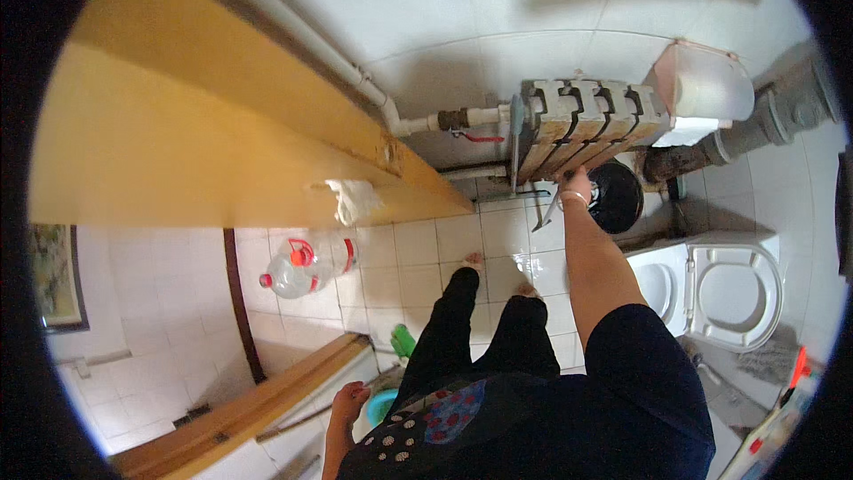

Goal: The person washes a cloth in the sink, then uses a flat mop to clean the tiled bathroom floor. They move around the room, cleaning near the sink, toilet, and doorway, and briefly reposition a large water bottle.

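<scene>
My right hand (576,187), with a pale band at the wrist, reaches down below the front of a cast-iron radiator (590,123). It is beside a round black bin (616,197). A thin grey bar-like piece (546,215) slants down from near the fingers, and whether I grip it cannot be made out. Against the radiator's left end stands a floor squeegee (515,147), its dark blade on the tiles. Low at my side hangs my left hand (350,403), fingers curled. Nothing shows in it, but its palm is hidden. A turquoise basin (381,407) is near it.
A yellow wooden door (200,133) fills the left, with a white cloth (353,201) on it. Large plastic bottles (300,273) stand on the floor. To my right is a toilet (666,287), lid raised. A red-handled valve (476,137) and paper dispenser (706,90) flank the radiator.
</scene>
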The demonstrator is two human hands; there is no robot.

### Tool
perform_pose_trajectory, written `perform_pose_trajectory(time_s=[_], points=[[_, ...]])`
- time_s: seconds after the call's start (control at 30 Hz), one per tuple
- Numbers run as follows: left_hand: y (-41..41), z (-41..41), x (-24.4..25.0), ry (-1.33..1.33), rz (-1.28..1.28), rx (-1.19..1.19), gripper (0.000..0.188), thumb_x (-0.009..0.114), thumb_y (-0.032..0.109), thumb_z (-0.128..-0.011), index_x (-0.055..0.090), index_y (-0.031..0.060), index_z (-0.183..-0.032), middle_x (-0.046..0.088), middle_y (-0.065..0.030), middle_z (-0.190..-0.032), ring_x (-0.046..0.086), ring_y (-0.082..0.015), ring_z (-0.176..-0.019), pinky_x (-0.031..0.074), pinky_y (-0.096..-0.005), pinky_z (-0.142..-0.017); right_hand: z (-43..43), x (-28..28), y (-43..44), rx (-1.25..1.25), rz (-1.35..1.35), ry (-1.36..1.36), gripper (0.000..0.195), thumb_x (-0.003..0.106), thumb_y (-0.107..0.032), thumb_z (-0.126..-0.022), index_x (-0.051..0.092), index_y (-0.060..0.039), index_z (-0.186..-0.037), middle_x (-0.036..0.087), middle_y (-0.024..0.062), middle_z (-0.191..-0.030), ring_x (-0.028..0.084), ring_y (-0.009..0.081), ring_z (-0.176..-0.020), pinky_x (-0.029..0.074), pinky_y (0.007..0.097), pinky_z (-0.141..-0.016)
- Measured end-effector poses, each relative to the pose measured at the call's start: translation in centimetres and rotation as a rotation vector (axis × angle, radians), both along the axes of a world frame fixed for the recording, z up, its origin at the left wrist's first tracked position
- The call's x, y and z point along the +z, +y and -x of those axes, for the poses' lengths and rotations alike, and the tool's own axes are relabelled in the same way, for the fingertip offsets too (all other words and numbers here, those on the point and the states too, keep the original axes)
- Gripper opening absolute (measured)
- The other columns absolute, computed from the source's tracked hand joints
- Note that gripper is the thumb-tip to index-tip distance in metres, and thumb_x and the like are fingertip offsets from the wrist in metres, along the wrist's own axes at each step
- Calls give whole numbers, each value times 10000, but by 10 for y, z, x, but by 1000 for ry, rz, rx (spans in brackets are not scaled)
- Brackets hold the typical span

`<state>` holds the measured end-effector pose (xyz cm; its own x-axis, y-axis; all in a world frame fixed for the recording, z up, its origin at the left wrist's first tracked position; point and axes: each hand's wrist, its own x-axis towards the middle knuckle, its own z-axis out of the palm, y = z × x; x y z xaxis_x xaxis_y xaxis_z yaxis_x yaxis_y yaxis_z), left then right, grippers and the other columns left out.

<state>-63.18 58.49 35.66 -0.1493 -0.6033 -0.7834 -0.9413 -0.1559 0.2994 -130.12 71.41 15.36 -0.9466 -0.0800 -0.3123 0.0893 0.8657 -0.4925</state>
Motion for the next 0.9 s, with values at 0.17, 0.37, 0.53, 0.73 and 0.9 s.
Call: perform_pose_trajectory(time_s=[0.17,0.37,0.53,0.73,0.9], points=[[90,2,2,92,-37,258,422,679,225,-781,556,-20,-1102,647,-140,-944,623,-183,-813,491,-297,-691,40,-25,14,-16,10,-42,304,582,-130,-855,487,-25,-1124,617,131,-1014,595,239,-859,490,357,-689],[184,4,17,98,-75,505,429,670,220,-780,546,-29,-1107,651,-108,-877,616,-163,-726,472,-266,-578,55,-52,7,-166,469,-282,294,526,-105,-880,451,-42,-1157,572,97,-1060,535,207,-903,463,354,-740],[188,58,8,181,-81,377,408,658,231,-792,552,-27,-1089,652,-95,-862,617,-166,-725,473,-283,-593,116,-107,99,73,248,-106,562,672,-272,-775,434,-68,-1241,616,98,-1084,592,253,-953,459,352,-809],[276,-21,-12,136,27,529,451,661,310,-775,579,-51,-1032,645,-139,-917,619,-265,-779,479,-343,-677,0,26,105,526,116,-402,580,536,-264,-880,281,-119,-1381,455,125,-1289,486,288,-1103,403,392,-897],[215,-72,60,-91,644,781,647,664,386,-749,480,-27,-1212,511,-220,-1217,497,-336,-1120,400,-388,-941,-73,37,57,523,314,-661,505,528,-255,-886,342,-107,-1331,486,135,-1232,522,289,-1024,432,398,-813]])
